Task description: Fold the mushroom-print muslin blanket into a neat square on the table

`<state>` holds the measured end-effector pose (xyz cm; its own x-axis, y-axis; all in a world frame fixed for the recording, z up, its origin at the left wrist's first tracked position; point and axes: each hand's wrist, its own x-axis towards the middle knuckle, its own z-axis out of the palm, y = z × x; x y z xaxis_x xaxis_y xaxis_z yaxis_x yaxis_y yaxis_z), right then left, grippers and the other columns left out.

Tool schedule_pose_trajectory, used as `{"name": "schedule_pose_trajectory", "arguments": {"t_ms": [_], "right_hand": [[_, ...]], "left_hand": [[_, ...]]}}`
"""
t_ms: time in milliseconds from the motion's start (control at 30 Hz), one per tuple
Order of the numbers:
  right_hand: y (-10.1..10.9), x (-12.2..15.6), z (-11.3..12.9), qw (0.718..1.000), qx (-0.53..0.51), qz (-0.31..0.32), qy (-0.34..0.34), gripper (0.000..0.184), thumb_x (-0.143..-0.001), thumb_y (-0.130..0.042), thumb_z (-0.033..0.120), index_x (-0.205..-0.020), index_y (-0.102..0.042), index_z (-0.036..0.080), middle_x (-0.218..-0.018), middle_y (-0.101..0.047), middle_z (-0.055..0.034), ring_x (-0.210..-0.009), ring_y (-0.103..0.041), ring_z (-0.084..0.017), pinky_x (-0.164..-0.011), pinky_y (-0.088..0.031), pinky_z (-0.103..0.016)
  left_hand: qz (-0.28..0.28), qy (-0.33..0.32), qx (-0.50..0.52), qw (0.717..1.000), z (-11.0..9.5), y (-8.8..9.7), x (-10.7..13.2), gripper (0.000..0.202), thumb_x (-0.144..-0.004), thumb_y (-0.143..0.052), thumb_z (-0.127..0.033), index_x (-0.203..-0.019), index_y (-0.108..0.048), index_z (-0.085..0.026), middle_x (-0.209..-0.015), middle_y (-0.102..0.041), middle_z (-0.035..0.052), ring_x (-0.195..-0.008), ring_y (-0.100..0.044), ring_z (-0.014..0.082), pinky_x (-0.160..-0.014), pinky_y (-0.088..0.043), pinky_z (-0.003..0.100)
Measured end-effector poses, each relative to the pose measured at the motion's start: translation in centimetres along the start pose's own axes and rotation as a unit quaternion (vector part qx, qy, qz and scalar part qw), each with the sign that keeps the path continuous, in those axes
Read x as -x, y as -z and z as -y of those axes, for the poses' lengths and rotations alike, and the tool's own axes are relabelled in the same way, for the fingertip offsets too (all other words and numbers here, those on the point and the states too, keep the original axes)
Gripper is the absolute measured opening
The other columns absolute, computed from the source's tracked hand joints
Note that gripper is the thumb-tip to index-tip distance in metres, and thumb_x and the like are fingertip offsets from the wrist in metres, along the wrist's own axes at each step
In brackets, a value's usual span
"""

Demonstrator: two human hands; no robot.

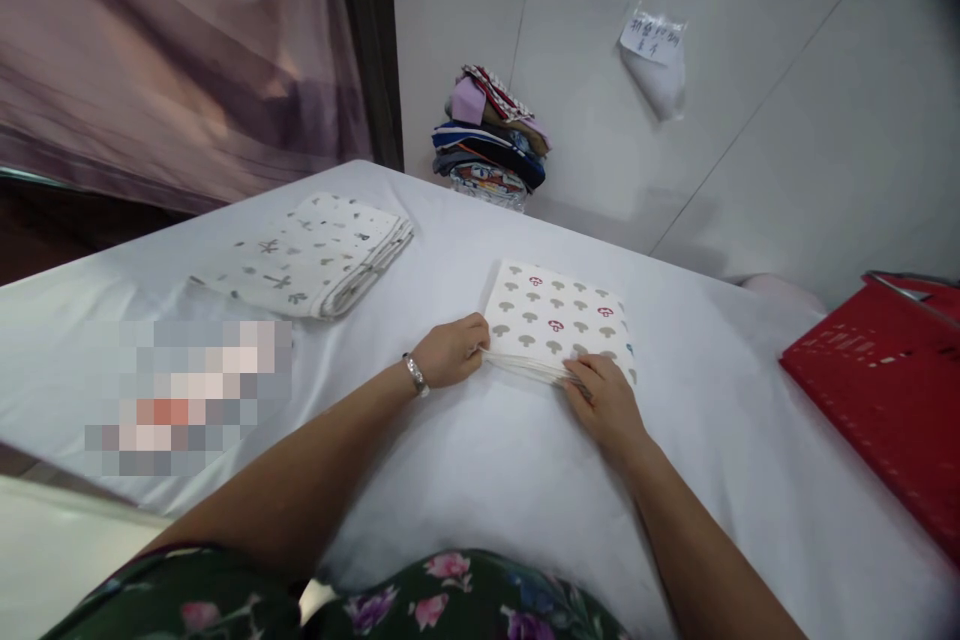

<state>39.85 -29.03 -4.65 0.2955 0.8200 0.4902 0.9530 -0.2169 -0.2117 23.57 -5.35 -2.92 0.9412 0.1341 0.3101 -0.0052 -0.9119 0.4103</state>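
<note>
A folded white cloth with a mushroom print (559, 320) lies on the white-covered table (465, 460) in front of me. My left hand (450, 350) pinches the cloth's near left corner, fingers closed on its edge; a silver bracelet is on that wrist. My right hand (604, 400) rests on the near right edge of the cloth, fingers curled over the layered folds.
Another folded white cloth with a grey pattern (319, 255) lies to the left. A stack of colourful folded fabrics (491, 140) stands by the wall at the back. A red plastic basket (885, 380) sits at the right. A paper note (651, 40) hangs on the wall.
</note>
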Motion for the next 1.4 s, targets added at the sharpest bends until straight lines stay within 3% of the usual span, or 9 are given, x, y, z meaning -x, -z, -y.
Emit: {"name": "schedule_pose_trajectory", "arguments": {"t_ms": [267, 500, 633, 867, 967, 1033, 1167, 1300, 1400], "right_hand": [[-0.1, 0.0, 0.0, 1.0, 0.009, 0.008, 0.002, 0.026, -0.087, -0.047, 0.03, -0.108, -0.061, 0.022, -0.097, -0.059, -0.0086, -0.088, -0.054, -0.022, -0.075, -0.045, -0.036], [-0.2, -0.2, 0.2, 1.0, 0.013, -0.007, 0.005, 0.023, -0.089, -0.045, 0.024, -0.104, -0.062, 0.022, -0.096, -0.06, -0.0076, -0.087, -0.054, -0.02, -0.076, -0.044, -0.035], [-0.3, -0.3, 0.5, 1.0, 0.016, 0.005, 0.002, 0.021, -0.088, -0.046, 0.023, -0.1, -0.064, 0.023, -0.094, -0.06, -0.0068, -0.084, -0.053, -0.019, -0.074, -0.044, -0.034], [-0.3, -0.6, 0.7, 1.0, 0.014, 0.004, -0.013, 0.018, -0.086, -0.05, 0.02, -0.095, -0.065, 0.023, -0.09, -0.059, -0.005, -0.082, -0.051, -0.017, -0.072, -0.041, -0.031], [-0.4, -0.6, 0.8, 1.0, 0.009, 0.009, -0.026, 0.017, -0.085, -0.051, 0.018, -0.094, -0.065, 0.022, -0.089, -0.058, -0.0043, -0.081, -0.05, -0.017, -0.071, -0.04, -0.03], [-0.5, -0.6, 0.8, 1.0, 0.002, 0.01, -0.028, 0.017, -0.084, -0.051, 0.018, -0.093, -0.065, 0.022, -0.089, -0.058, -0.0044, -0.081, -0.05, -0.017, -0.072, -0.04, -0.03], [-0.5, -0.5, 1.1, 0.999, -0.017, 0.019, -0.036, 0.019, -0.084, -0.051, 0.018, -0.095, -0.066, 0.023, -0.091, -0.059, -0.0053, -0.083, -0.052, -0.018, -0.075, -0.04, -0.033], [0.7, -1.3, 0.9, 0.992, -0.086, 0.036, -0.081, 0.019, -0.083, -0.052, 0.021, -0.095, -0.066, 0.023, -0.096, -0.061, -0.0046, -0.089, -0.055, -0.018, -0.08, -0.043, -0.032], [2.1, -2.3, -0.3, 0.988, -0.098, 0.02, -0.121, 0.027, -0.088, -0.043, 0.029, -0.107, -0.062, 0.022, -0.116, -0.057, -0.0067, -0.108, -0.051, -0.019, -0.091, -0.04, -0.031]], "left_hand": [[0.026, 0.017, -0.073, 0.997, -0.1, -0.4, -0.1, 0.021, -0.071, -0.052, -0.02, -0.092, -0.051, -0.022, -0.111, -0.053, 0.003, -0.072, -0.056, 0.0134, -0.058, -0.042, 0.026], [-0.051, -0.019, -0.123, 0.991, 0.7, -0.4, -0.3, 0.016, -0.077, -0.046, -0.015, -0.09, -0.052, -0.022, -0.108, -0.056, 0.0041, -0.083, -0.057, 0.0157, -0.062, -0.043, 0.026], [-0.002, 0.011, -0.105, 0.994, 1.3, -0.7, -0.3, 0.014, -0.077, -0.046, -0.017, -0.087, -0.054, -0.023, -0.104, -0.058, 0.0007, -0.074, -0.058, 0.0132, -0.057, -0.041, 0.024], [-0.014, 0.035, -0.065, 0.997, 0.7, 0.0, -0.1, 0.012, -0.078, -0.05, -0.026, -0.084, -0.06, -0.023, -0.096, -0.06, -0.0003, -0.063, -0.056, 0.0104, -0.057, -0.043, 0.024], [-0.09, 0.006, -0.079, 0.993, 0.0, -0.2, -0.5, 0.021, -0.085, -0.045, -0.033, -0.082, -0.062, -0.021, -0.092, -0.061, 0.0038, -0.079, -0.059, 0.0162, -0.069, -0.047, 0.03], [-0.132, -0.038, -0.099, 0.986, -0.5, -1.0, -1.0, 0.026, -0.087, -0.043, -0.034, -0.097, -0.062, -0.019, -0.104, -0.061, 0.0084, -0.098, -0.056, 0.021, -0.084, -0.045, 0.036], [-0.069, -0.104, -0.144, 0.982, -0.9, -3.5, -1.4, 0.052, -0.086, -0.043, -0.047, -0.129, -0.044, -0.017, -0.136, -0.044, 0.012, -0.127, -0.036, 0.0265, -0.102, -0.032, 0.045], [-0.026, -0.093, -0.164, 0.982, -0.1, -5.1, -1.2, 0.065, -0.085, -0.039, -0.056, -0.136, -0.035, -0.016, -0.141, -0.037, 0.0122, -0.132, -0.031, 0.0256, -0.105, -0.028, 0.045], [-0.03, -0.094, -0.166, 0.981, 0.5, -5.3, -1.0, 0.065, -0.086, -0.038, -0.055, -0.137, -0.032, -0.017, -0.143, -0.034, 0.0112, -0.133, -0.028, 0.025, -0.106, -0.027, 0.045]]}}
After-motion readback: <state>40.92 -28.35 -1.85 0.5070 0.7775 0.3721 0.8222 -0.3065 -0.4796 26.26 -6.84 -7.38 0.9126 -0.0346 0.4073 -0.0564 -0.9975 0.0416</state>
